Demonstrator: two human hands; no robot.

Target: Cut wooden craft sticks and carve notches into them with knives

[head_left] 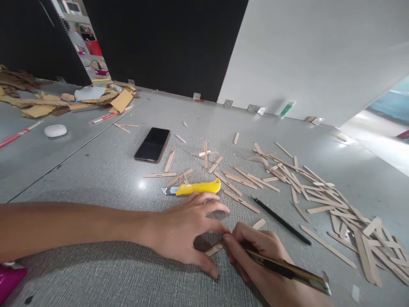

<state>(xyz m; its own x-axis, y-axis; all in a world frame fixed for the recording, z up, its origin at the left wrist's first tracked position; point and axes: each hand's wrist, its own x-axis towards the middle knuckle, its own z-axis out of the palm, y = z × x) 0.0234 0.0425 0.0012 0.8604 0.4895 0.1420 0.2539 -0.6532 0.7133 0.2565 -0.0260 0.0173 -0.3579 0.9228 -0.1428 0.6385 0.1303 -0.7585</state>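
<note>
My right hand (262,256) is wrapped round a gold-and-black utility knife (290,270); its front end is hidden by the fingers. Under both hands lies a wooden craft stick (214,249) with pencil-like marks, its middle covered. My left hand (188,224) rests over the table with fingers spread, the index fingertip at the stick beside my right fingers and the thumb near the stick's left end. Just beyond the left fingers is a yellow snap-off cutter (200,187) with its blade out. A black pen-like stick (281,219) lies past my right hand.
Loose craft sticks (319,196) heap at the right, with several notched ones and a crossed pair (205,154) mid-table. A phone (152,145), a white earbud-type case (55,131) and torn cardboard (96,96) lie to the left. Black and white panels (287,51) stand behind.
</note>
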